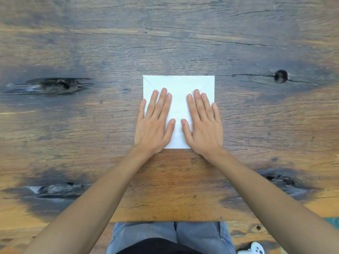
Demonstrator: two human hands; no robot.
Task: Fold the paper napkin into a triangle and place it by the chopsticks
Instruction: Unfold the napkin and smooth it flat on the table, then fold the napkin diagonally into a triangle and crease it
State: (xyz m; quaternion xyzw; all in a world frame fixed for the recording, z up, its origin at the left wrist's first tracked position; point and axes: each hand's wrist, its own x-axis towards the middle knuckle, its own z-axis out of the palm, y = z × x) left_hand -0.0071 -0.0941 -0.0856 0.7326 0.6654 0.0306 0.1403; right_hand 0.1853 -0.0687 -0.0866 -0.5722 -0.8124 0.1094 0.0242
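1. Nearest the camera, the person's lap in grey-blue jeans (170, 233) pokes out below the table's near edge, cut off by the bottom of the frame. A small white thing (252, 249) sits low on the right, also cut off, so I can't tell what it is.
2. Both bare forearms come up from the bottom corners and cross the near edge of the wooden table (73, 125).
3. Left hand (154, 125) and right hand (203, 125) lie flat, palms down, fingers spread and not gripping anything, just pressing on the napkin (178, 85). The thumbs point at each other with a strip of paper between them.
4. The napkin is a white square around the middle of the table, its near edge closer to the table's near edge than to any other. The hands hide its two near corners and most of its sides. Faint diagonal creases run in from the two far corners.
5. No writing or logo that I can make out on anything.
6. Beyond and to both sides it's open weathered wood with dark knots and cracks, including a round knot hole (281, 76) off to the right. The table's far edge is out of frame.
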